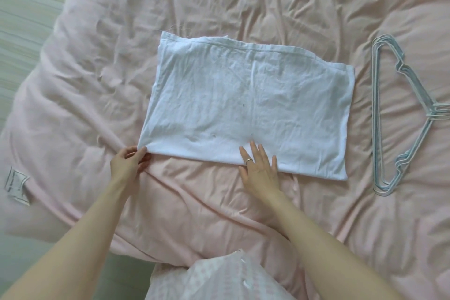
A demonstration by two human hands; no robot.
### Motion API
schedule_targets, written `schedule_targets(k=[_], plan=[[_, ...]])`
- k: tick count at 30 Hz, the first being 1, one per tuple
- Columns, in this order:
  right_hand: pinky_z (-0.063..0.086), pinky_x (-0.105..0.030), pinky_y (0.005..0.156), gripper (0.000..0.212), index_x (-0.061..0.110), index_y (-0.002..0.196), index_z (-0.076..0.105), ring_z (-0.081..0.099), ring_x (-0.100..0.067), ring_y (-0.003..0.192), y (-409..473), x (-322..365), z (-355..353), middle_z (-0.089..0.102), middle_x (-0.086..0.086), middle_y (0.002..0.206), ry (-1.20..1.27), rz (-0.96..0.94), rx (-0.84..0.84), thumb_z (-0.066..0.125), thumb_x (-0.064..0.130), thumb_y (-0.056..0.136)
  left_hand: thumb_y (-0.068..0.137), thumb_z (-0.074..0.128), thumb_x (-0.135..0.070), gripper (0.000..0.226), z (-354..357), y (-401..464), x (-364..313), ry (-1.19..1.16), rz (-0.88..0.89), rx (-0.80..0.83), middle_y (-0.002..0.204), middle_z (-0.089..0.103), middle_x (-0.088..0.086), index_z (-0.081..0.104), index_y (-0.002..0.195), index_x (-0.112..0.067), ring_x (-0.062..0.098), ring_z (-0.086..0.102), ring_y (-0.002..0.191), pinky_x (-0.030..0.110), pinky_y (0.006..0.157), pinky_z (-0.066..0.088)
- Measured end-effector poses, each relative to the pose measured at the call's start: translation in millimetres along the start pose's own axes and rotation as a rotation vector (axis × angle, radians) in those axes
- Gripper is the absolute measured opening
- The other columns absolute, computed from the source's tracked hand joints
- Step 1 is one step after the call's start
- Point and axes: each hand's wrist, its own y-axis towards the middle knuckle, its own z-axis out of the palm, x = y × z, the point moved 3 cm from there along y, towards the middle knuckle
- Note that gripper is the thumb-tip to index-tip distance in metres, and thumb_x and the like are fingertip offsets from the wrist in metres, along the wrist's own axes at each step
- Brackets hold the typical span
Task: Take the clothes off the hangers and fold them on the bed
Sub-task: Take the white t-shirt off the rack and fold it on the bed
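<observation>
A white garment (243, 100) lies folded into a wide rectangle in the middle of the pink bed (267, 0). My left hand (129, 161) pinches its near left corner between thumb and fingers. With fingers spread, my right hand (260, 168) lies flat on the garment's near edge, a ring on one finger. A stack of pale blue hangers (377, 114) rests on the bed to the right of the garment, with nothing on them.
The pink duvet is wrinkled all over, and a white care label (15, 184) sticks out at its left edge. Pale floor (22, 7) shows at the far left. A pink patterned cloth (219, 277) hangs at the bottom centre, close to my body.
</observation>
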Motion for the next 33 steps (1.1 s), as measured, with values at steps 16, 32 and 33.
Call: schedule_targets(k=[16,32,33], plan=[[-0.002,-0.039,0.117,0.046,0.017,0.145,0.035,0.002,-0.009,0.146,3.9,-2.9,-22.2,0.010,0.004,0.158,0.479,0.077,0.132,0.036,0.031,0.101,0.092,0.058,-0.021,0.037,26.9,-12.6,-6.4,-0.355,-0.359,0.116,0.086,0.058,0.004,0.051,0.125,-0.005,0.017,0.060,0.088,0.034,0.088,0.047],[0.048,-0.036,0.091,0.036,0.013,0.118,0.055,0.061,-0.018,0.102,-32.2,-124.9,-85.5,0.063,-0.004,0.111,1.725,0.352,-0.049,0.040,0.040,0.099,0.087,0.053,-0.005,0.018,223.7,-178.3,-89.5,0.279,0.766,0.475,0.076,0.050,-0.016,0.048,0.079,-0.020,-0.002,0.048,0.067,0.009,0.062,0.039],[0.048,-0.035,0.089,0.036,0.014,0.117,0.055,0.062,-0.017,0.099,-33.5,-136.3,-87.9,0.064,-0.004,0.109,1.782,0.355,-0.073,0.038,0.040,0.100,0.089,0.054,-0.005,0.012,239.9,-188.7,-81.9,0.333,0.814,0.538,0.084,0.054,-0.019,0.052,0.086,-0.016,-0.005,0.051,0.072,0.010,0.065,0.043]])
